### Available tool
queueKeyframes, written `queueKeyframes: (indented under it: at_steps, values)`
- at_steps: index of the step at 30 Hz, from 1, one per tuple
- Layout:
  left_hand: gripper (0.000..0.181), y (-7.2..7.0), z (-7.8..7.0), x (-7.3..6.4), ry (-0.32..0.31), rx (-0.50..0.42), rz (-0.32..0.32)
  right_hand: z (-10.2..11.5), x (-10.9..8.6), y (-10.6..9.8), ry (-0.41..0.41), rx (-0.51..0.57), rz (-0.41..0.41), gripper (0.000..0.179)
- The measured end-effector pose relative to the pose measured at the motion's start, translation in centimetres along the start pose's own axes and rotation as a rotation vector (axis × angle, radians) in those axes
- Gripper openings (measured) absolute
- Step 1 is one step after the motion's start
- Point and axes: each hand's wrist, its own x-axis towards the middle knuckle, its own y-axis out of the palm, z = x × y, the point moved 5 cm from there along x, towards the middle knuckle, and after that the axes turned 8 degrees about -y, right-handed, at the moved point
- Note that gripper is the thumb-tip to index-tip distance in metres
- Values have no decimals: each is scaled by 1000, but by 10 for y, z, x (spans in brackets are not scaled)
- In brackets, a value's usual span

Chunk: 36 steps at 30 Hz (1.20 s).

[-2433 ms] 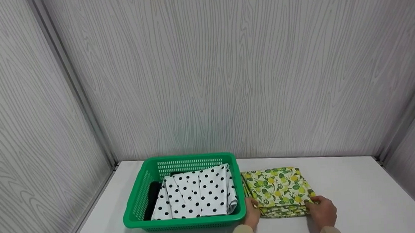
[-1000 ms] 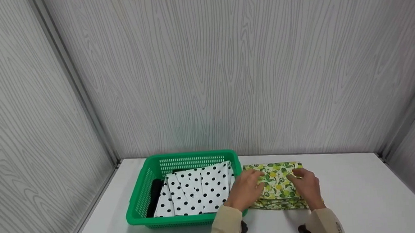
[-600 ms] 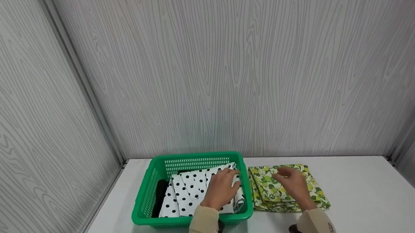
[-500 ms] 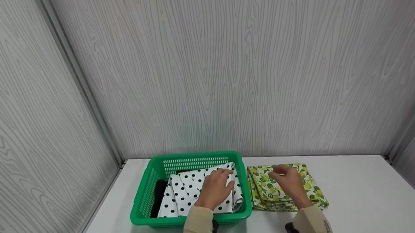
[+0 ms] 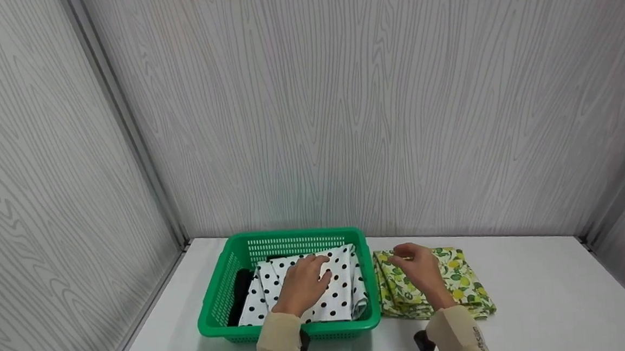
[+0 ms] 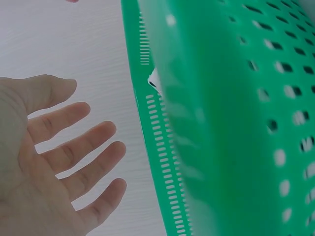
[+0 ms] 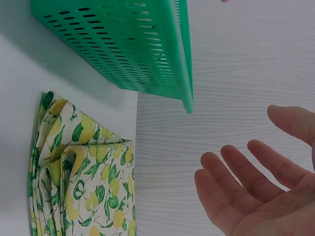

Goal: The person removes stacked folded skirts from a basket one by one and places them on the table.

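My left hand (image 5: 300, 286) hangs above the green basket (image 5: 289, 329), fingers spread and relaxed, holding nothing. In the left wrist view its palm and separate fingers (image 6: 81, 147) show beside the basket's rim. Beneath it in the basket lies a folded white cloth with black dots (image 5: 338, 288). A black item (image 5: 240, 296), its kind unclear, is tucked along the basket's left wall. My right hand (image 5: 420, 269) hovers over a folded lemon-print cloth (image 5: 462, 280), fingers loosely bent and touching nothing. The right wrist view shows that cloth (image 7: 101, 187) in stacked layers on the table, apart from the hand.
The white table (image 5: 547, 286) extends to the right of the lemon-print cloth. Grey wood-grain panels (image 5: 309, 116) stand behind it and along both sides. The basket and the lemon-print cloth lie close side by side.
Both hands have let go of the lemon-print cloth's edges and lifted off it. The left hand has moved left over the basket; the right has shifted left above the cloth.
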Motion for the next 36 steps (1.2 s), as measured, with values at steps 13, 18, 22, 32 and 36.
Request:
queueKeyframes:
  at_steps: [13,18,22,32,36]
  values:
    - [24,-10,12,-3,13,28,-48,15,6,26,64,47,39,27]
    - [26,-10,19,-3,-45,40,-37,20,6,35,80,29,69,29]
    - [27,-12,25,-3,-75,44,-21,24,4,42,53,31,85,26]
    - [28,-15,42,-5,-140,53,-7,30,3,58,49,13,166,31]
    - [26,-15,46,-6,-123,40,-24,33,3,63,62,-19,196,34]
